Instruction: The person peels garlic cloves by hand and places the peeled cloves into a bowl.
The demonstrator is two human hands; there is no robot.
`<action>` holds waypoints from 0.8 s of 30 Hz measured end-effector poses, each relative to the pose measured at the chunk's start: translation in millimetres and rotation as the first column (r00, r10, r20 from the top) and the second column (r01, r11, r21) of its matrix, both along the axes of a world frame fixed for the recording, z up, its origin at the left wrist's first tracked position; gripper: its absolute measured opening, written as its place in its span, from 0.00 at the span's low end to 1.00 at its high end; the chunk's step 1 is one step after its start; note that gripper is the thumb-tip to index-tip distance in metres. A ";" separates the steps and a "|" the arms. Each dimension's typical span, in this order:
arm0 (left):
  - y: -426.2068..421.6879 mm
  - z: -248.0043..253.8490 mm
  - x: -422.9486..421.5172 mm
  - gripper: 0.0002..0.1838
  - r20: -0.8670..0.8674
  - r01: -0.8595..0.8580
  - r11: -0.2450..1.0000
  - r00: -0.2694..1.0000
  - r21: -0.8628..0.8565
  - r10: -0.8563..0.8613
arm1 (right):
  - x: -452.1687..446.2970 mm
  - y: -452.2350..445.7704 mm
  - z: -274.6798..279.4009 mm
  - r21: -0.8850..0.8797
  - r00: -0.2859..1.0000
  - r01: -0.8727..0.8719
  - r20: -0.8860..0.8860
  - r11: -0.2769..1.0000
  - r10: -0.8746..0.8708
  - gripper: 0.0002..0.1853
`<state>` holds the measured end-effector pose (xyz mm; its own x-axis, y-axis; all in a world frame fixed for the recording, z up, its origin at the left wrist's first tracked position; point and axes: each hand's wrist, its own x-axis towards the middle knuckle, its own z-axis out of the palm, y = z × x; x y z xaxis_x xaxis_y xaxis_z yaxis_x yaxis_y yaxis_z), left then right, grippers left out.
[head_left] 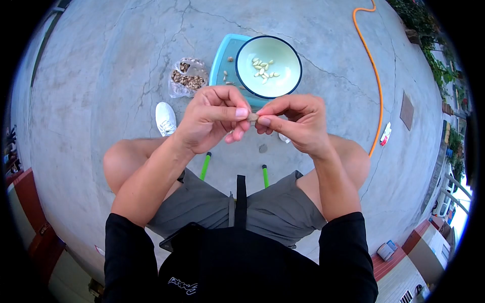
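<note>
Grey concrete (136,55) spreads across the yard, cracked in several places, as a person in a black top (227,267) and grey shorts (202,207) sits with knees apart, both bare forearms reaching forward. An orange hose (375,70) curves along the ground to the person's right. Ahead of the knees stands a turquoise desk (217,70), its far side rounded at the corner. A pale bowl (280,50) with a dark blue rim rests on it, covering much of its right part.

The left hand (209,118) and the right hand (300,121) meet in front of the desk's near edge, seen from above. Beyond the left forearm, a clear plastic bag (182,91) lies open on the concrete beside the desk, holding many brown, shell-like pieces. A white shoe (165,119) shows near the bag; another (284,137) is mostly hidden by the right hand. Two green bars (205,166) (265,177) with dark tips show between the knees, and a red-and-white packet (386,134) lies on the ground to the right of the hose.

Pale, smooth kernels (264,65) sit in a loose cluster inside the bowl, while a few brown bits (230,59) dot the desk to its left. Smallest of all, a tan piece (252,117) is pinched between the two hands, the fingers of each closed on one side of it.
</note>
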<state>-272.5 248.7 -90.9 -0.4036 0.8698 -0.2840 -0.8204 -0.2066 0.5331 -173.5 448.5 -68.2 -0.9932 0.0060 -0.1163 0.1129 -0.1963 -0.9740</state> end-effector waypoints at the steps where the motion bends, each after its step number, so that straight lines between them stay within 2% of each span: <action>1: 0.1 0.0 0.6 0.02 0.001 0.000 1.000 1.000 0.000 0.000 | -0.2 0.1 1.5 -0.006 1.000 -0.006 0.004 1.000 0.006 0.03; 7: 0.6 1.1 4.6 0.03 0.069 -0.008 0.999 0.998 0.053 0.005 | -0.1 0.8 1.6 -0.083 1.000 -0.012 0.022 0.996 0.014 0.03; 10: 0.9 2.6 5.1 0.04 0.016 -0.006 0.998 1.000 0.056 0.005 | -1.2 2.4 1.4 -0.137 0.999 -0.010 0.045 0.991 0.017 0.03; 15: 0.0 14.6 2.9 0.05 -0.192 -0.044 0.997 0.981 -0.061 0.032 | -2.9 4.4 3.1 -0.182 0.997 -0.005 0.080 0.983 0.020 0.03; 18: -1.2 13.7 1.2 0.04 -0.216 -0.038 0.997 0.976 -0.065 0.023 | -2.4 5.4 2.7 -0.184 0.994 -0.011 0.100 0.983 0.030 0.03; 24: -4.7 7.7 -1.6 0.04 -0.133 0.031 0.999 0.990 -0.043 -0.036 | 0.8 1.6 0.5 -0.173 0.996 -0.030 0.077 0.985 0.044 0.03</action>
